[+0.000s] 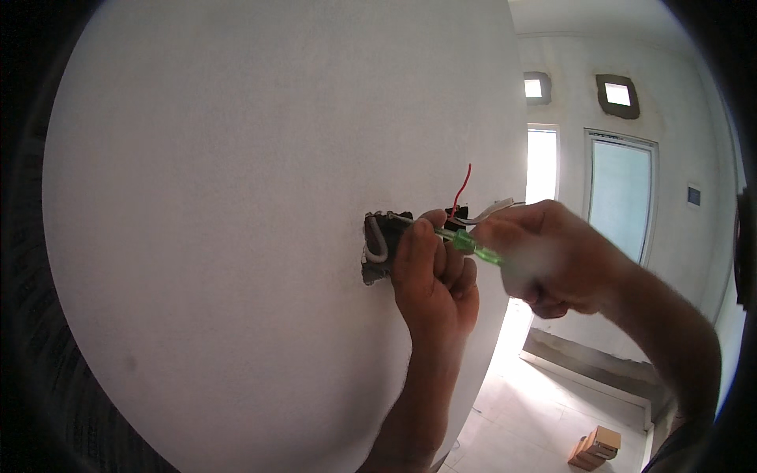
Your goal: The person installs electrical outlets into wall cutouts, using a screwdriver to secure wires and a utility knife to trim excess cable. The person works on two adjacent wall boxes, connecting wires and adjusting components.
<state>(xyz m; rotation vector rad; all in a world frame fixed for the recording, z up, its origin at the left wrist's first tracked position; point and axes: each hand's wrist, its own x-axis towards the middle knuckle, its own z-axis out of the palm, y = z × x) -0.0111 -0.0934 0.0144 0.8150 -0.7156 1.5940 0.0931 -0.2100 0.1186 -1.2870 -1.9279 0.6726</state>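
Note:
My right hand is closed round the green handle of a screwdriver, held nearly level and pointing left. Its thin shaft runs in among the fingertips of my left hand, which are pinched about it at the wall. Left of those fingers, a dark recessed wall box shows, with a looped grey cable inside. My left fingers cover the box's right part, and the screwdriver's tip is hard to make out. A red wire sticks up from a second dark opening behind my hands.
The pale wall fills the left and ends at an edge behind my right hand. A white cable reaches right from the second opening. Beyond are a frosted door, light floor tiles and a brown cardboard box.

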